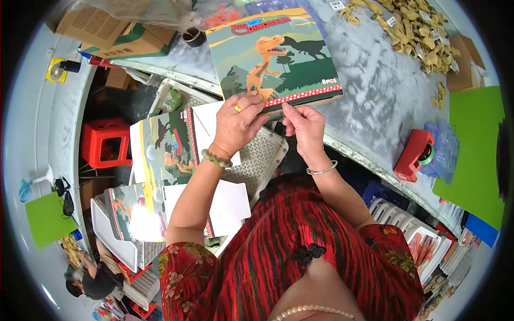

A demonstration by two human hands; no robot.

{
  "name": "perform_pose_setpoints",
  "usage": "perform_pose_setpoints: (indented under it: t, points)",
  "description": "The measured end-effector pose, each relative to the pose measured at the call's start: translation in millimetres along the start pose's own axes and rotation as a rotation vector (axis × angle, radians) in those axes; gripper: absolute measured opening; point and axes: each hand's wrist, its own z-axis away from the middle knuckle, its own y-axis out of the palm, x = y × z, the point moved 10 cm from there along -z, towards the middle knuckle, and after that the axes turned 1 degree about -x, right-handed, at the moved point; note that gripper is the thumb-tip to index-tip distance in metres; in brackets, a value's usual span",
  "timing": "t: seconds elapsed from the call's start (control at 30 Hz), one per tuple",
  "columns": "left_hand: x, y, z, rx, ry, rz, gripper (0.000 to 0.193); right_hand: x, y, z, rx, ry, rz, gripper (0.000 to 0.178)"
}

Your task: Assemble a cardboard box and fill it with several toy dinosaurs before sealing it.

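Note:
A printed cardboard toy box [300, 64] with an orange dinosaur on a green scene lies at the front edge of the grey table, its near end toward me. My left hand [239, 119] has its fingers bent over the near left edge of this box, thumb pointing in toward the middle. On the same edge, further right, my right hand [305, 125] pinches with thumb and forefinger. What lies beneath the fingers of either hand is partly hidden. Below my left forearm, flat unfolded printed cartons [166, 144] with the same design rest on a plastic crate [262, 155].
Many small tan dinosaur pieces [412, 32] are heaped at the table's far right. A red tape dispenser [415, 155] stands near the right edge. Brown cartons [107, 32] sit at the far left. A red stool [106, 143] and another person [99, 278] are at left.

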Motion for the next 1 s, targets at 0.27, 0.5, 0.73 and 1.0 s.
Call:
perform_pose_setpoints:
  t: [0.27,0.5,0.73,1.0]
  points:
    - [1,1,-2,0.011,0.006,0.033,0.027,4,-4,-2,-0.008,-0.080,0.137,0.021]
    - [0,2,-1,0.023,0.032,0.025,0.029,21,-6,-3,-0.046,-0.407,0.382,0.025]
    - [-3,3,1,0.026,0.031,0.032,0.028,52,-2,12,-0.107,-0.853,0.790,0.039]
    - [0,5,4,0.020,0.046,0.014,0.030,49,-11,13,0.021,-0.739,0.928,0.036]
